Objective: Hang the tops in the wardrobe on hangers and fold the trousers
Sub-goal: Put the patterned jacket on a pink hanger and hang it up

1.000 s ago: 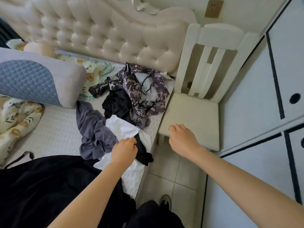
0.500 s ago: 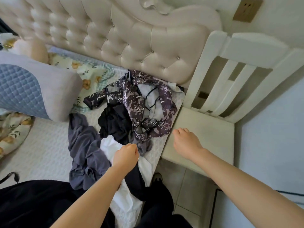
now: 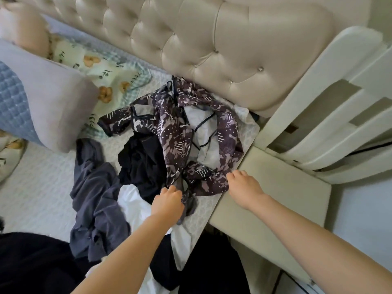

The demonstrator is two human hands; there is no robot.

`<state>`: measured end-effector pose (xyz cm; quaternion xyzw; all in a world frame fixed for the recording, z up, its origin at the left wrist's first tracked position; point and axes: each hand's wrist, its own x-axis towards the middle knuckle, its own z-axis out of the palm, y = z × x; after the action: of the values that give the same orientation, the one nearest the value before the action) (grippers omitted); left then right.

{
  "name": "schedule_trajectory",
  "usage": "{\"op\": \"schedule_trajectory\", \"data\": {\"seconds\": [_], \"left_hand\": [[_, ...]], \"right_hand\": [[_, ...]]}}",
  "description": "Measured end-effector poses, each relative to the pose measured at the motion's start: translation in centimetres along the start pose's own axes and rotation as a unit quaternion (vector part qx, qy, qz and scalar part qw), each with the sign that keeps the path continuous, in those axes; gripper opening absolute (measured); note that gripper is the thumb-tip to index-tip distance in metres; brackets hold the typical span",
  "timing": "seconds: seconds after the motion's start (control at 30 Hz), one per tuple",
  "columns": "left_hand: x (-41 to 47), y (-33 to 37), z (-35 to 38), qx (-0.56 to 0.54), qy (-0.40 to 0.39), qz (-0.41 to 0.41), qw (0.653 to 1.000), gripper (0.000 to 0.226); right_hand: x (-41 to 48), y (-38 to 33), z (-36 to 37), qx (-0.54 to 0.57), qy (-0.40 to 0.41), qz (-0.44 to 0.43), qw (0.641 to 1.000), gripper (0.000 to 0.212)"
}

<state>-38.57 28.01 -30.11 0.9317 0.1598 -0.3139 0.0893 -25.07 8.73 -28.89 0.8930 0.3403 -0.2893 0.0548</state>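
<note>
A pile of clothes lies on the bed (image 3: pixel 38 187). On top, near the headboard, is a purple patterned top (image 3: pixel 176 132) with a white lining. Below it lie a black garment (image 3: pixel 140 162), a grey-blue garment (image 3: pixel 95 200) and a white garment (image 3: pixel 135 204). My left hand (image 3: pixel 168 201) is at the patterned top's lower hem, fingers curled down into the fabric. My right hand (image 3: pixel 244 187) touches the same top's right lower edge at the bed corner. The fingertips of both hands are hidden.
A cream chair (image 3: pixel 282 187) stands tight against the bed's right side, its slatted back (image 3: pixel 331 115) to the right. The tufted headboard (image 3: pixel 222 43) runs behind the pile. A grey and blue pillow (image 3: pixel 42 98) and floral bedding (image 3: pixel 106 75) lie to the left. Dark cloth (image 3: pixel 31 266) covers the near left.
Both hands moved forward from the white garment and the chair seat to the patterned top's lower edge. The view moved closer to the pile.
</note>
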Motion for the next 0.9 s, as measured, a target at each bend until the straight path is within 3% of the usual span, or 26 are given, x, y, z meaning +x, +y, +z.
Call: {"op": "schedule_trajectory", "data": {"seconds": [0.13, 0.23, 0.4, 0.43, 0.53, 0.63, 0.77, 0.9], "left_hand": [[1.9, 0.6, 2.0, 0.034, 0.04, 0.029, 0.998, 0.028], [3.5, 0.5, 4.4, 0.042, 0.058, 0.031, 0.997, 0.051], [3.7, 1.1, 5.1, 0.083, -0.024, -0.014, 0.996, 0.071], [3.7, 0.8, 5.5, 0.088, -0.027, -0.025, 0.995, 0.067], [3.0, 0.4, 5.5, 0.056, 0.014, -0.015, 0.998, 0.029], [2.5, -0.6, 6.4, 0.024, 0.07, -0.007, 0.997, 0.043], [1.5, 0.2, 5.2, -0.088, 0.147, -0.002, 0.985, 0.032], [0.3, 0.5, 3.3, -0.229, 0.187, -0.079, 0.952, 0.021]], "right_hand": [[3.6, 1.2, 1.3, -0.027, -0.021, -0.027, 0.999, 0.041], [6.1, 1.6, 2.7, -0.04, -0.025, -0.061, 0.997, 0.052], [9.4, 1.3, 4.4, -0.047, -0.043, -0.1, 0.993, 0.076], [9.9, 1.3, 4.7, -0.051, -0.047, -0.102, 0.992, 0.077], [10.8, 1.5, 5.3, -0.072, -0.069, -0.096, 0.99, 0.076], [10.8, 1.8, 5.6, -0.104, -0.09, -0.075, 0.988, 0.078], [10.0, 2.8, 5.4, -0.105, -0.073, -0.058, 0.99, 0.06], [8.8, 3.9, 3.9, -0.02, -0.014, -0.056, 0.998, 0.027]]}}
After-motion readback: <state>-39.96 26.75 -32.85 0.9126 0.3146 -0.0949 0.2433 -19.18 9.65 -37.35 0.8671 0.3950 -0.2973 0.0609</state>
